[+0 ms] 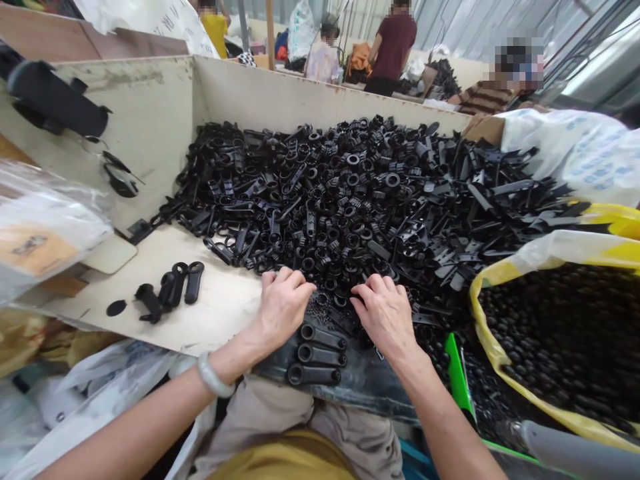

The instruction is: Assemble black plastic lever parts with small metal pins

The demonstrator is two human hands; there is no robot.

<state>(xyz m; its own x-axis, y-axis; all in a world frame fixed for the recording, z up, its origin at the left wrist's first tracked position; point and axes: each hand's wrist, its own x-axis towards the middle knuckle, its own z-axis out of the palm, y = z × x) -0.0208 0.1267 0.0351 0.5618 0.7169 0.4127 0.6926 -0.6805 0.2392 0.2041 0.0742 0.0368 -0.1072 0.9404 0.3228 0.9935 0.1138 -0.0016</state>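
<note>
At the near edge of a heap of small black plastic parts (pixel 305 200), my left hand (pixel 283 310) is closed, its fingers curled down with thumb and forefinger together. My right hand (pixel 385 317) is also closed, thumb against the curled fingers, a short way to the right. Whatever either hand pinches is too small or hidden to name. Between my wrists, three black handle-like parts (pixel 315 375), each with a round opening at one end, lie side by side on a dark sheet (pixel 365 380). Loose black rings (pixel 340 300) lie between the two hands.
Several black handle-like parts (pixel 194 283) and a black disc (pixel 116 307) lie on the board at left. A yellow-rimmed sack of small black pieces (pixel 565 333) stands at right, beside a green-edged item (pixel 457 373). Pale panels (pixel 320 93) border the heap; people work beyond.
</note>
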